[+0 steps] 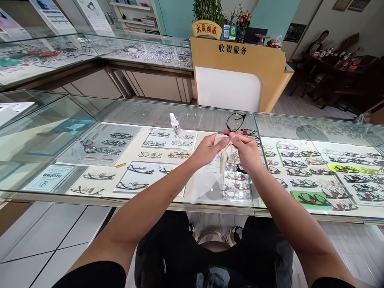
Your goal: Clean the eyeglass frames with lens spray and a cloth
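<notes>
Above the glass counter, my two hands meet around a pair of dark-framed eyeglasses. A pale cleaning cloth hangs down between them. My left hand is closed on the cloth, its thumb pressed against it near the glasses. My right hand pinches the glasses close to the frame, with one round lens sticking up beyond the fingers. The other part of the frame is hidden by fingers and cloth. A small white spray bottle stands upright on the glass, left of my hands.
Under the glass top of the display counter lie several rows of eyeglasses. Opposite stands a wooden cashier desk with plants and a sign. More glass showcases run along the left. A person sits at the far right.
</notes>
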Tool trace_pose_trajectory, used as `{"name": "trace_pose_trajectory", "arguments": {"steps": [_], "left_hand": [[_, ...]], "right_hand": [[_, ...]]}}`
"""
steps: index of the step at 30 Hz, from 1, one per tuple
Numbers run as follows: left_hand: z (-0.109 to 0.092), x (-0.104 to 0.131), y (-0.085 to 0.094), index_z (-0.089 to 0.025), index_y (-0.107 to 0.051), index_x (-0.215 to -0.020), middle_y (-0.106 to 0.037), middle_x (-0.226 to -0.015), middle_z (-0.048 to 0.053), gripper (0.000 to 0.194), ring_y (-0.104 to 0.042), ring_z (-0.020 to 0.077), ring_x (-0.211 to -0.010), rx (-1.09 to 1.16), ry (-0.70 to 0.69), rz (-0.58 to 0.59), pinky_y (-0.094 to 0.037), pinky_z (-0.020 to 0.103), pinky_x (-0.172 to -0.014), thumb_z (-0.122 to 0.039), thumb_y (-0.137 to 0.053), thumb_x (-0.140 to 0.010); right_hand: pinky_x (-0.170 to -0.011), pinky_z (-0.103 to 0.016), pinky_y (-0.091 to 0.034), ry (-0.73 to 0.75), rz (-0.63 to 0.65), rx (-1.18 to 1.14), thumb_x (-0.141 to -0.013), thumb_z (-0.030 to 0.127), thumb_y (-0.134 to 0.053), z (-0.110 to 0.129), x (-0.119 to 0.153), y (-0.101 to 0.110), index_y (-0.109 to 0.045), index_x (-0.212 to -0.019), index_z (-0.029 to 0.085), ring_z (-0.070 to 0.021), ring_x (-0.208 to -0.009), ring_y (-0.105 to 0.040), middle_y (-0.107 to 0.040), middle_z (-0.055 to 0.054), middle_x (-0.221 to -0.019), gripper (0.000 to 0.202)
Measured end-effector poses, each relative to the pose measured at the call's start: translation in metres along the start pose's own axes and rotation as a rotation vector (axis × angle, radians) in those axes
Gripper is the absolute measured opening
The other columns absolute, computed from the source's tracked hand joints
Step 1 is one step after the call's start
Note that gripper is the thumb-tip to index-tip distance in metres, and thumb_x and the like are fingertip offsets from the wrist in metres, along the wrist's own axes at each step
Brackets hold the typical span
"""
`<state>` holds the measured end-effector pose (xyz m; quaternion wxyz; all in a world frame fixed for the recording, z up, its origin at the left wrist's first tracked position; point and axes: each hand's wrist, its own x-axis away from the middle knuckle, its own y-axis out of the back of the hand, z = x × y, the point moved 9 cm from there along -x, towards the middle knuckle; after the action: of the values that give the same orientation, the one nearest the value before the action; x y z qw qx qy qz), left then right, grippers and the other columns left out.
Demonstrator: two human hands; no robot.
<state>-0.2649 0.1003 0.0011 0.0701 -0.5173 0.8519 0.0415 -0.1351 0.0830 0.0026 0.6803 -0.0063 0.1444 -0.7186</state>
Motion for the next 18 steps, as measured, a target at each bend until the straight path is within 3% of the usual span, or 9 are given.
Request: {"name": "trace_pose_trajectory", "arguments": {"steps": [6,11,14,18], "left_hand": [[-0.001,-0.001,0.002,-0.021,-0.048,-0.072,-0.040,-0.066,-0.004,0.065,-0.034,0.0118,-0.061,0.099,0.001,-0.021,-0.029,0.028,-0.060,-0.081,-0.070,-0.086],[0.006,-0.002,-0.003,-0.020,-0.069,-0.101,-0.050,-0.075,-0.003,0.054,-0.038,0.0110,-0.064,0.244,0.066,0.099,-0.028,0.027,-0.060,-0.067,-0.086,-0.080],[0.007,-0.001,-0.007,-0.018,-0.069,-0.103,-0.051,-0.074,-0.004,0.054,-0.035,0.0090,-0.061,0.266,0.076,0.152,-0.024,0.027,-0.058,-0.058,-0.093,-0.076],[0.011,-0.003,-0.005,-0.018,-0.068,-0.098,-0.050,-0.070,-0.006,0.055,-0.037,0.0082,-0.059,0.298,0.084,0.082,-0.026,0.025,-0.056,-0.059,-0.095,-0.073]], "right_hand": [[-0.094,-0.040,-0.050,0.022,-0.013,-0.007,-0.081,0.056,-0.088,0.004,0.002,0.002,-0.080,-0.067,0.028,-0.0212,-0.092,-0.062,-0.059,-0.001,-0.078,0.033],[-0.092,-0.040,-0.052,0.027,-0.050,0.011,-0.080,0.059,-0.088,0.009,0.001,0.007,-0.088,-0.087,0.031,-0.0216,-0.094,-0.063,-0.066,-0.001,-0.084,0.029],[-0.090,-0.040,-0.052,0.025,-0.054,0.042,-0.079,0.060,-0.088,0.009,0.000,0.008,-0.089,-0.090,0.030,-0.0225,-0.095,-0.063,-0.070,-0.002,-0.088,0.031],[-0.090,-0.039,-0.051,0.014,-0.005,0.007,-0.079,0.056,-0.089,0.005,0.001,0.002,-0.086,-0.080,0.028,-0.0222,-0.094,-0.065,-0.068,-0.002,-0.083,0.028]]}}
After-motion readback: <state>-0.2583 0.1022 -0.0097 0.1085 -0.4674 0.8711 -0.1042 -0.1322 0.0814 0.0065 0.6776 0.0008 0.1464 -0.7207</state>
